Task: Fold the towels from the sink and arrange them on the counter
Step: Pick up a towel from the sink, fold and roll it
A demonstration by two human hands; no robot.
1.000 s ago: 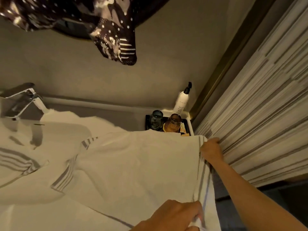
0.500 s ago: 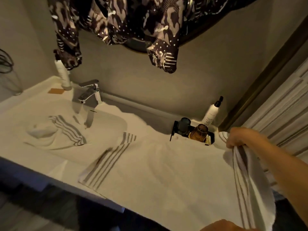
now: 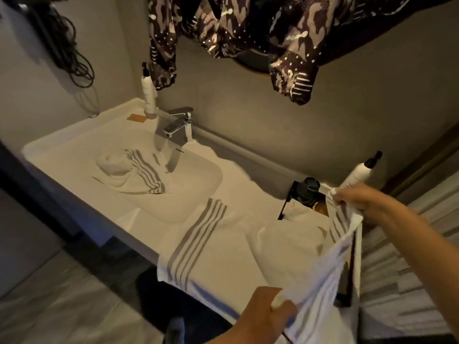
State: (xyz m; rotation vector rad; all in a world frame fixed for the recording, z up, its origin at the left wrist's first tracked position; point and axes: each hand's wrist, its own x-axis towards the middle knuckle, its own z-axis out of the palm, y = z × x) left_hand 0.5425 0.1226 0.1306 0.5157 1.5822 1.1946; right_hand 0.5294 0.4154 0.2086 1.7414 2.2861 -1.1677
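Note:
A white towel with grey stripes (image 3: 218, 247) lies spread on the counter (image 3: 236, 180) to the right of the sink. Its right end is lifted off the counter. My right hand (image 3: 357, 199) pinches the far corner of that end, and my left hand (image 3: 268, 311) grips the near corner at the counter's front edge. A second striped white towel (image 3: 129, 170) lies crumpled in the sink basin (image 3: 198, 184), below the faucet.
A chrome faucet (image 3: 178, 122) stands behind the basin. A white pump bottle (image 3: 149, 95) and a small brown pad (image 3: 136, 117) sit at the back left. A black tray (image 3: 288, 202) with a dark cup and another pump bottle (image 3: 360, 172) sits at the back right. Patterned cloth (image 3: 248, 28) hangs overhead.
The view swung left and down, bringing the sink into sight. Both hands have raised the towel's right end off the counter and drawn it leftward over the rest.

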